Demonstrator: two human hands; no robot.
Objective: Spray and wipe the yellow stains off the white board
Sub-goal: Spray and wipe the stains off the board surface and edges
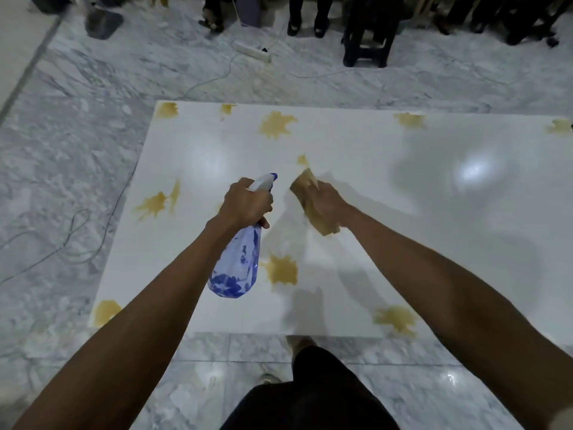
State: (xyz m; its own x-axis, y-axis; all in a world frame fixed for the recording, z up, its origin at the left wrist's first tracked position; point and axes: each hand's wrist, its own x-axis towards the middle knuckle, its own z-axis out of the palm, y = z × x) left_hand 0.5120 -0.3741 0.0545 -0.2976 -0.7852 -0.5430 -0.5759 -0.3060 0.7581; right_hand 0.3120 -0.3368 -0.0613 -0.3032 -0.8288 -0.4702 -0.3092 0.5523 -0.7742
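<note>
At board centre your right hand (330,203) pressed cloth (313,209) flat; left hand (246,203) gripped spray bottle (238,262); most yellow stains (282,270) on white board (434,228) remained.

Both your bare forearms reach forward and converge toward the middle of the view. Your left hand (248,203) is curled around the neck of the translucent blue plastic spray bottle (237,262), its nozzle pointing away from you. Your right hand (330,204) lies palm-down, apparently pressing flat on the yellow-stained tan cloth (310,193); motion blur hides its fingers.
</note>
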